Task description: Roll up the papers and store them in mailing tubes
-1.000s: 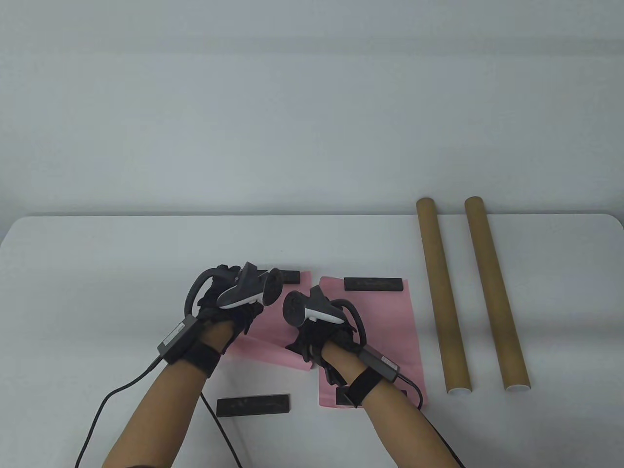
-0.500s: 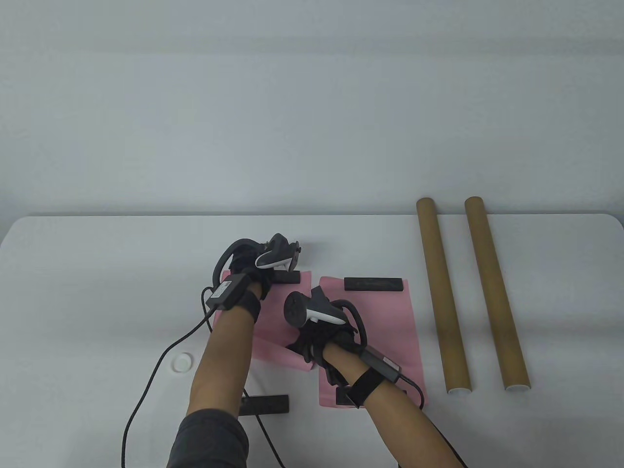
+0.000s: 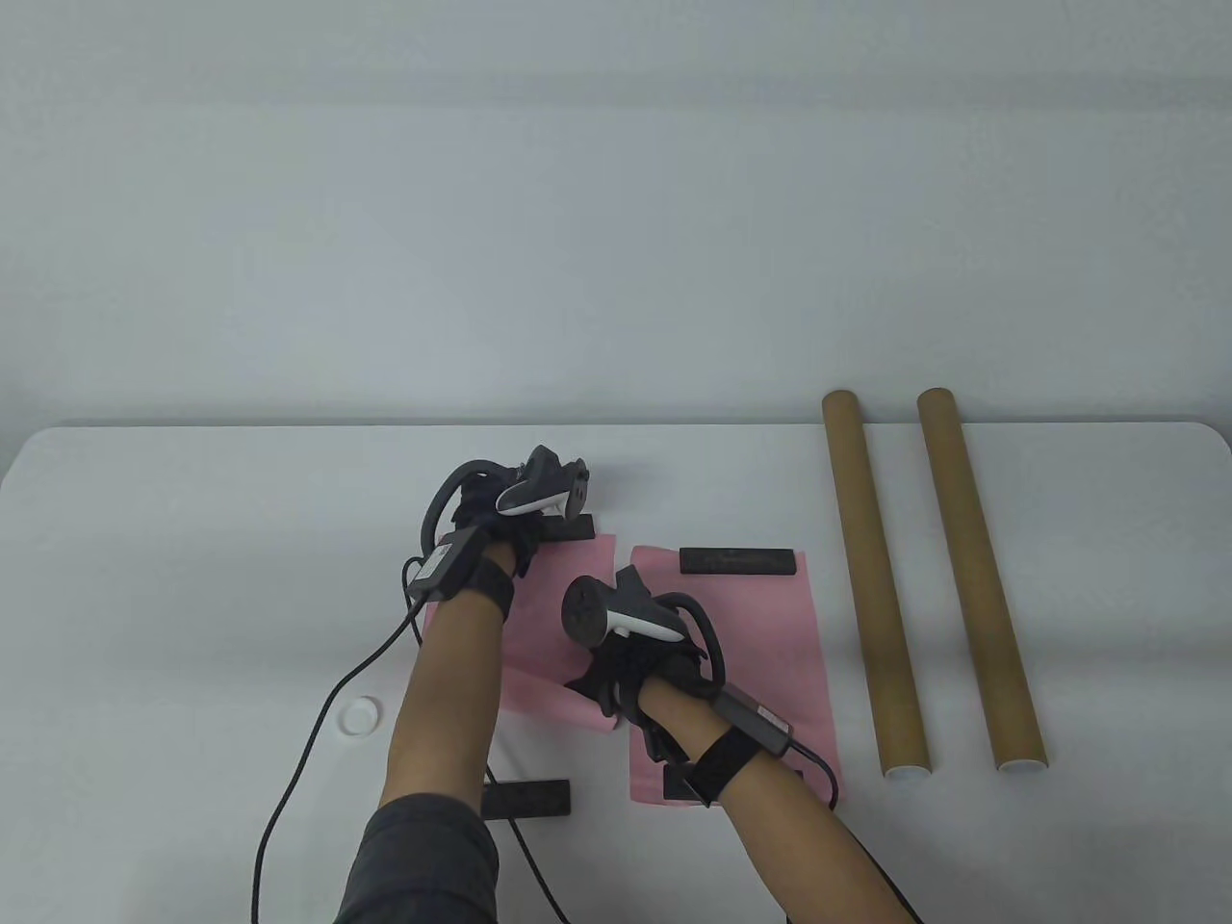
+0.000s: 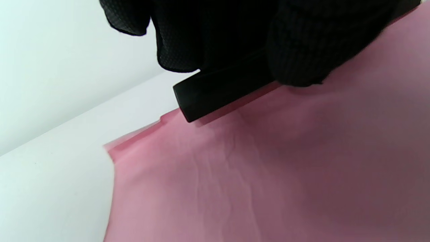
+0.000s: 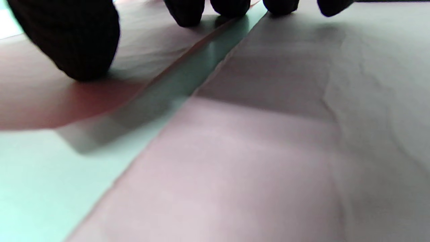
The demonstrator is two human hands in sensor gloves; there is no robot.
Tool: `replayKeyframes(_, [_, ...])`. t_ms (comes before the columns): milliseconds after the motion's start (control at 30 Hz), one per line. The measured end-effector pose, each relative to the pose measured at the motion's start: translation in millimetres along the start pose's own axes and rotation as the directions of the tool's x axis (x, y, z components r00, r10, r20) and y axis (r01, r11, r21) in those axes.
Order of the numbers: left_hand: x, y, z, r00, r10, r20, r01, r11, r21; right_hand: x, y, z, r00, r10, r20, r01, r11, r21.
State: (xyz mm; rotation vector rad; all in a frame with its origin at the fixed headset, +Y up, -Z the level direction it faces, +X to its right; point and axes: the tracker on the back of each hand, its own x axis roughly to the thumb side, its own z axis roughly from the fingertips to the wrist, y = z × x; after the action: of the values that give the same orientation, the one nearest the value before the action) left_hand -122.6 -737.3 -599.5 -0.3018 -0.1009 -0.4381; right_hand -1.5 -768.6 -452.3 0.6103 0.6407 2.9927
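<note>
Meanwhile, left hand [image 3: 491, 515] grips black bar [image 4: 215, 92] at pink paper [image 4: 268, 168] edge.

The left hand [image 3: 500, 510] covers most of the far black bar [image 3: 568, 527]; only its 3 o'clock end shows. The near black bar [image 3: 527, 799] is half hidden behind the left forearm. The right hand [image 3: 630, 664] hides where the two pink sheets [image 3: 760, 654] meet. The right wrist view is blurred.
</note>
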Motion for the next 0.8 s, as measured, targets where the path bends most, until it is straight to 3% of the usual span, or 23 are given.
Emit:
replayKeyframes(533, [6.0,-7.8,-30.1,0.997,0.059,-0.043,-0.061,0.997,-0.044,-2.0,1.6,0.1,1.0,-0.012,0.004,0.012,1.0,-0.004])
replayKeyframes(667, [0.8,-3.6,-19.8,0.996,0.079,-0.028,-0.079,0.997,-0.013,-1.8,1.0,-0.3,1.0,-0.012,0.003,0.012,1.0,-0.001])
replayKeyframes(800, [-12.1,15.9,13.0,0.992,0.121,0.043,-0.124,0.99,0.063,-2.0,1.0,-0.5,1.0,-0.016,0.003,0.016,1.0,0.001])
